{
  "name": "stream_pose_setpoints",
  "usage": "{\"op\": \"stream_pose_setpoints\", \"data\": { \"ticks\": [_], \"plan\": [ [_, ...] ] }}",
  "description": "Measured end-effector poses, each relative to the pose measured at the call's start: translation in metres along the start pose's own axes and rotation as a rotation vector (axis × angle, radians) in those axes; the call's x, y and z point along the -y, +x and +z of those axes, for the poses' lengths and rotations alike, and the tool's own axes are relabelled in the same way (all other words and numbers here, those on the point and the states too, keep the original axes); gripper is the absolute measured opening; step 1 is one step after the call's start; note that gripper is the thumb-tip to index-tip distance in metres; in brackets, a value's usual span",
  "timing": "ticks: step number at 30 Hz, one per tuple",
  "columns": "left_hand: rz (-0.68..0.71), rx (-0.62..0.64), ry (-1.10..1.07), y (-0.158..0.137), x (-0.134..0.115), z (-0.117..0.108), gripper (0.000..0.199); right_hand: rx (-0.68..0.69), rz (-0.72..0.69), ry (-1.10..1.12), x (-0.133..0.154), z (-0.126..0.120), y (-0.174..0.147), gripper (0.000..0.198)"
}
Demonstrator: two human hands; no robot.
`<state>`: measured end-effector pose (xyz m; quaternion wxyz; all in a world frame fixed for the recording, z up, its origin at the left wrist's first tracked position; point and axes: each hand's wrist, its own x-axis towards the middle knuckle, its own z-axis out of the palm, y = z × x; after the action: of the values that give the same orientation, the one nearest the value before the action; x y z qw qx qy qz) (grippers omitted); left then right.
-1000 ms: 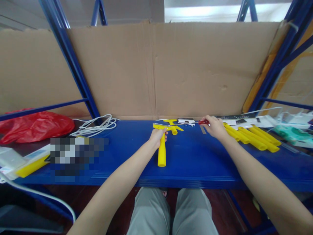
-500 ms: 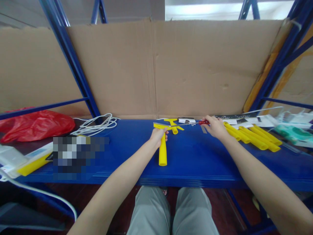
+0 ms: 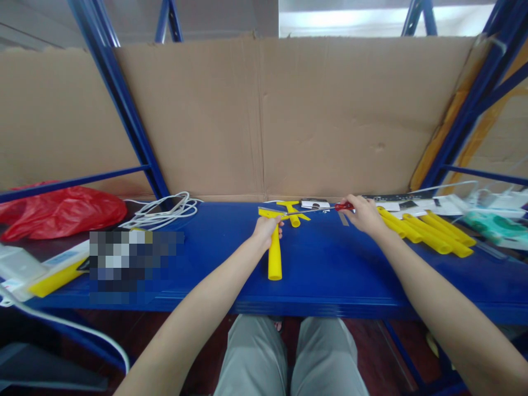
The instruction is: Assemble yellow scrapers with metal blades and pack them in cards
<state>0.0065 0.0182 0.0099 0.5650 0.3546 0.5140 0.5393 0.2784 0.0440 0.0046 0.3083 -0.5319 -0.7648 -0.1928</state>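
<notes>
My left hand (image 3: 267,230) is closed around the neck of a yellow scraper (image 3: 274,261), whose hollow handle points toward me. A thin metal blade lies along the scraper's head. My right hand (image 3: 363,213) grips the red handle of a screwdriver (image 3: 344,207). Its long shaft runs left, and the tip meets the scraper's head by my left fingers; the exact contact is too small to see. Just behind my left hand lies another yellow scraper head (image 3: 293,213). A small grey blade strip (image 3: 344,218) rests beside my right fingertips.
Several yellow tube handles (image 3: 429,234) lie right of my right hand. A white-and-black packet (image 3: 314,204) sits at the back of the blue shelf (image 3: 330,264). On the left are a coiled white cable (image 3: 173,212) and a red plastic bag (image 3: 66,212). Cardboard (image 3: 330,121) walls the back.
</notes>
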Motion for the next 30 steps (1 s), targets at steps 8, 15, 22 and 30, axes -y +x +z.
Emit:
{"op": "stream_pose_setpoints", "data": {
  "ticks": [8,15,22,30],
  "plan": [
    [0.018,-0.004,0.004,0.0,0.0,0.0,0.012,0.0,0.003,0.006,0.0,0.002,0.0,0.01],
    [0.063,-0.04,0.084,0.003,0.003,0.001,0.016,0.016,-0.005,-0.009,0.005,-0.004,0.001,0.011],
    [0.137,-0.055,0.237,0.01,0.005,-0.001,0.018,0.003,-0.036,-0.049,0.009,-0.005,0.002,0.011],
    [0.252,-0.062,0.563,0.024,0.005,-0.012,0.021,0.031,-0.061,-0.06,0.019,-0.007,0.002,0.012]
  ]
}}
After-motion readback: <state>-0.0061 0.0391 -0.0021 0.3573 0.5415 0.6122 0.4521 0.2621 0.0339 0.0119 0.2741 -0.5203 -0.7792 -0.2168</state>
